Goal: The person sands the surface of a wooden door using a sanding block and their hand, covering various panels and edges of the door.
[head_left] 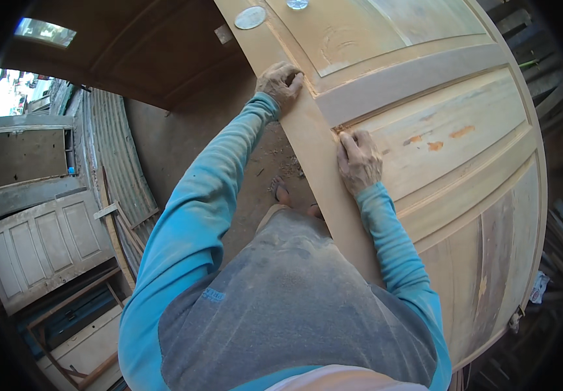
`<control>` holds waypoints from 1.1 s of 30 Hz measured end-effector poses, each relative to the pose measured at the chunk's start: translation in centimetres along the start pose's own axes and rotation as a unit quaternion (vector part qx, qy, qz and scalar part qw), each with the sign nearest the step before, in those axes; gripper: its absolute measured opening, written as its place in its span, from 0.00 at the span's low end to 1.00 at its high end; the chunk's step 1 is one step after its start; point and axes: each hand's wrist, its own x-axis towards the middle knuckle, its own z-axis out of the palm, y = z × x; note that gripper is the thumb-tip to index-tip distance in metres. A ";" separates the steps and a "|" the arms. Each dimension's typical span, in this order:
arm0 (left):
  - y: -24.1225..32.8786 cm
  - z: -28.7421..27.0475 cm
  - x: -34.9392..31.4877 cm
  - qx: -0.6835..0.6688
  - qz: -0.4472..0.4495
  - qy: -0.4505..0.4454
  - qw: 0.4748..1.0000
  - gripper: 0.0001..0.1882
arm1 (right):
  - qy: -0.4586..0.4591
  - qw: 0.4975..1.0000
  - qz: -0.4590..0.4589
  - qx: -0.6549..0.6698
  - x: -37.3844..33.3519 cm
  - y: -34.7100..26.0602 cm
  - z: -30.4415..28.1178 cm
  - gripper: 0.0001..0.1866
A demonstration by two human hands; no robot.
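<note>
A large panelled wooden door (418, 83) lies flat in front of me and to my right, pale, with patches of orange-brown filler (462, 131) on one panel. My left hand (280, 85) rests on the door's long side board, its fingers curled closed. Closer to me, my right hand (361, 159) is bent over the groove at a panel's corner, fingertips pressed together beside some brown crumbs or filler (340, 129). Whatever either hand may pinch is hidden by the fingers. Both sleeves are blue and dusty.
A pale round disc (250, 17) and a clear round object (298, 4) lie on the door's far part. A dark brown panel (138, 45) stands at the far left. Leftward are corrugated metal sheeting (113, 143) and an old panelled door (47, 241). Stacked timber (558, 241) lines the right.
</note>
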 end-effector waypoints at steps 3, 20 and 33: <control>-0.4 0.5 0.4 -0.002 0.030 0.021 0.999 0.09 | 0.016 1.000 -0.007 0.020 0.6 0.2 0.5 0.10; -1.5 0.7 -0.1 0.003 0.035 0.023 0.999 0.09 | 0.011 0.999 0.032 0.019 -5.5 0.5 -3.6 0.09; -0.1 0.6 0.3 -0.002 0.016 -0.011 1.000 0.09 | -0.003 0.999 0.043 0.019 -6.2 0.9 -4.5 0.07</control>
